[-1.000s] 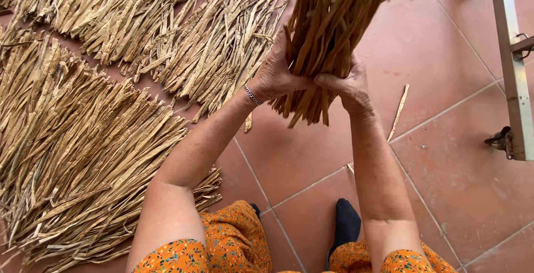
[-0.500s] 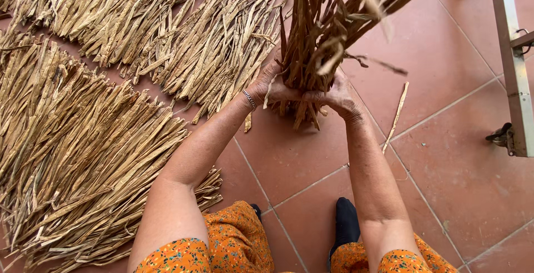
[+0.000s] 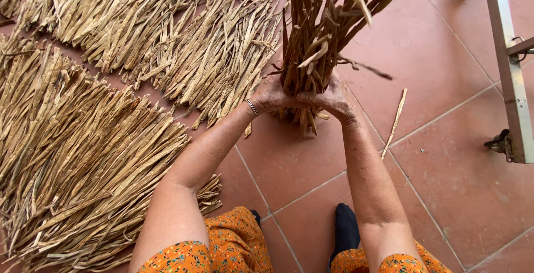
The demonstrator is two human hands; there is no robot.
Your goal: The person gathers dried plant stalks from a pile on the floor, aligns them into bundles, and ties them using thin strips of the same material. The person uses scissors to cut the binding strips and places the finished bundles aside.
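- Terracotta floor tiles [image 3: 445,56] with pale grout lines form the work surface; a grey metal frame [image 3: 509,67] stands at the right edge of the view.
- Dried plant strips, tan and flat, lie spread in fanned rows [image 3: 83,139] across the left side of the floor, with a second spread [image 3: 183,39] further up.
- One loose strip [image 3: 396,120] lies alone on the tiles, just right of the hands.
- Bundle of dried strips [image 3: 320,34]: held upright over the tiles, lower ends pointing down below the hands, upper ends splaying out of frame.
- Handling judgement: the bundle is probably light, dry and stiff, with brittle tips that may snap or shed. Individual strips can slip out of a loose grasp. The best hold is a tight ring round the lower part, close to the bottom ends, where the strips are packed.
- Left hand [image 3: 272,95]: fingers curled closed round the left side of the bundle; a thin bracelet [image 3: 252,107] sits at the wrist.
- Right hand [image 3: 334,98]: fingers wrapped closed round the right side, touching the left hand.
- Orange floral garment [image 3: 233,248] and a dark sock [image 3: 346,228] show at the bottom.
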